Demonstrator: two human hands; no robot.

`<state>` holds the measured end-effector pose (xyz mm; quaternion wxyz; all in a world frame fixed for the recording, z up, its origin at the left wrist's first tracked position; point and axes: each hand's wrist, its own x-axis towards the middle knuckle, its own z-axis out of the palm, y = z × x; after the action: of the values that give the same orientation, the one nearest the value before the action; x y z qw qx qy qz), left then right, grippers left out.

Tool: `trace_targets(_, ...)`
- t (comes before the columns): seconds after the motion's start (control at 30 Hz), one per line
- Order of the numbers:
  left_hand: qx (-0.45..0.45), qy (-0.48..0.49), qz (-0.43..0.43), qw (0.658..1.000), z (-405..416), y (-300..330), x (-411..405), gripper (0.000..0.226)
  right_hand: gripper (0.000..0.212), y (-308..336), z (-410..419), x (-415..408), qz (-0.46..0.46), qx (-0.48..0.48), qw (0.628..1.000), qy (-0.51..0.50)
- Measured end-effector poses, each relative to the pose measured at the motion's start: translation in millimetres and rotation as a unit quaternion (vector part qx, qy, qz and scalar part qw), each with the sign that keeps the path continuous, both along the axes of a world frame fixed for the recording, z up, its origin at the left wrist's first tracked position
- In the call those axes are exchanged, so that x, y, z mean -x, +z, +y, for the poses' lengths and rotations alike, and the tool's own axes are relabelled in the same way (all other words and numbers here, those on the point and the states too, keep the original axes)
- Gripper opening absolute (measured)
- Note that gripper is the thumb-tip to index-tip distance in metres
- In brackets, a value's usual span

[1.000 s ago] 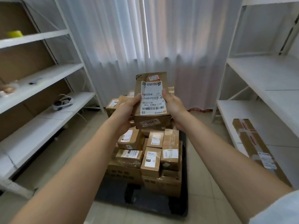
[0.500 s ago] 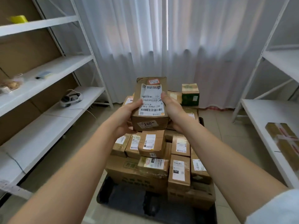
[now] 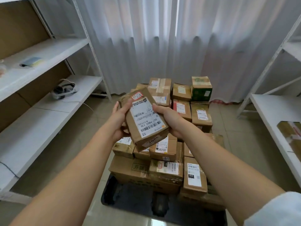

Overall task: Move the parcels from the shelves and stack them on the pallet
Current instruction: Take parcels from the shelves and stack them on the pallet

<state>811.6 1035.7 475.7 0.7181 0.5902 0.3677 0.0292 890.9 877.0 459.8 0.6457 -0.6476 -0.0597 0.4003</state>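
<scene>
A: Head view, what's in the hands?

B: One brown parcel (image 3: 145, 119) w/ a white shipping label, held up in the air over the stack of parcels (image 3: 164, 154). It's tilted, far end toward the left, near end lower right. Not touching the stack.

A: Grip?

B: Left hand (image 3: 119, 123) clamps the parcel's left side, thumb curled over the top edge by the label, fingers wrapped under. Right hand (image 3: 171, 119) grips the right side, thumb on top near the label's edge, rest of the fingers underneath, mostly hidden.

A: And the stack?

B: Cardboard boxes, several layers, sitting on a black pallet (image 3: 130, 198) on the tiled floor. Bigger cartons at the bottom, small labelled ones on top. A green box (image 3: 201, 88) sits at the far right corner, top layer.

A: Shelves?

B: White shelving unit (image 3: 48, 51) on the left: a flat blue-yellow item (image 3: 31, 61) on the middle shelf, a dark gadget w/ strap and cord (image 3: 64, 91) on the one below. White shelf (image 3: 273, 111) on the right w/ one taped brown parcel (image 3: 291, 136) lying at the frame's edge, partly cut off.

A: Behind?

B: White curtain (image 3: 162, 46) across the back wall. A white sleeve (image 3: 276, 211) shows bottom right.
</scene>
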Motion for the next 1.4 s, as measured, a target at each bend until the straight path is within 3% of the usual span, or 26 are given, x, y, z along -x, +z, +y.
trace_targets(0.17,0.029,0.100,0.045,0.994,18.1,-24.7,-17.3,0.064,0.060,-25.9,24.5,-18.8,-0.018,0.134,0.991,0.023)
trace_targets(0.3,0.050,0.178,0.067,0.980,39.1,-36.7,-32.4,0.063,0.083,-48.9,34.9,-32.5,0.079,0.132,0.988,0.026)
trace_targets(0.5,0.082,0.179,0.084,0.977,70.7,-56.0,-48.4,0.061,0.062,-67.1,65.6,-38.3,0.160,0.060,0.985,0.019)
trace_targets(0.63,0.088,0.140,0.119,0.979,96.3,-71.1,-54.3,0.051,0.036,-77.9,83.1,-40.9,0.167,0.087,0.982,-0.005)
trace_targets(0.77,0.030,0.087,0.171,0.981,128.0,-92.4,-56.3,0.053,0.032,-101.9,110.3,-35.9,0.166,0.129,0.977,-0.039)
trace_targets(0.83,0.020,0.044,0.181,0.982,152.2,-106.0,-54.2,0.042,0.030,-116.3,130.4,-28.7,0.184,0.129,0.972,-0.073)
trace_targets(0.97,0.054,0.000,0.197,0.979,197.8,-140.6,-45.0,0.021,0.032,-148.4,175.7,-14.4,0.198,0.158,0.958,-0.137)
trace_targets(1.13,0.079,-0.039,0.228,0.970,219.2,-195.5,-44.1,0.020,0.064,-190.2,200.9,1.8,0.203,0.171,0.937,-0.228)
trace_targets(1.2,0.087,-0.044,0.240,0.966,218.3,-218.9,-42.2,0.021,0.063,-206.6,198.8,7.9,0.207,0.181,0.924,-0.266)
trace_targets(1.4,0.110,-0.026,0.274,0.955,208.9,-285.8,-26.4,0.027,0.022,-256.5,183.7,26.2,0.262,0.209,0.913,-0.231)
